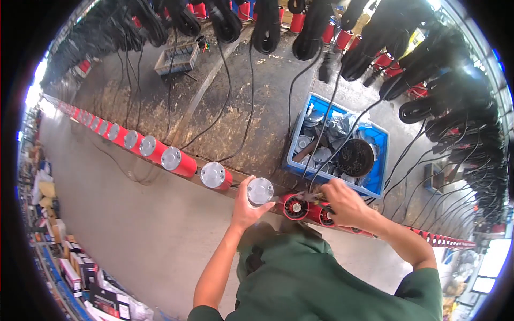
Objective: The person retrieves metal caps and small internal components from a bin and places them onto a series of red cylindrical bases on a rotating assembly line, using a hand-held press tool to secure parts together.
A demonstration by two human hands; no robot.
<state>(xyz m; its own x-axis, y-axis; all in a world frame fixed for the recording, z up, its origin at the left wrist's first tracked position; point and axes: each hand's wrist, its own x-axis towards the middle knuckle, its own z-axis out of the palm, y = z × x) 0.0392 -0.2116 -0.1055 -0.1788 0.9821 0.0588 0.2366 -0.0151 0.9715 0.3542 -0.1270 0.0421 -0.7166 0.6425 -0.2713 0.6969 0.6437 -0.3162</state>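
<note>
My left hand curls its fingers and thumb around the rim of a pale round cap. Whatever lies beneath that cap is hidden. To its left stands a red cylinder with a pale end plate bearing dark screws. On the other side, my right hand is bent over a red cylinder and slightly blurred; its fingers are curled, and what they hold cannot be made out. Between my hands, another red cylinder shows an open dark end with a light centre. A blurred tangle lies just behind it.
A blue crate of metal parts, holding a round dark dish, stands on the worn bench. Black cables hang from coiled bundles overhead. A small grey crate sits at the back. More red cylinders line the bench edge.
</note>
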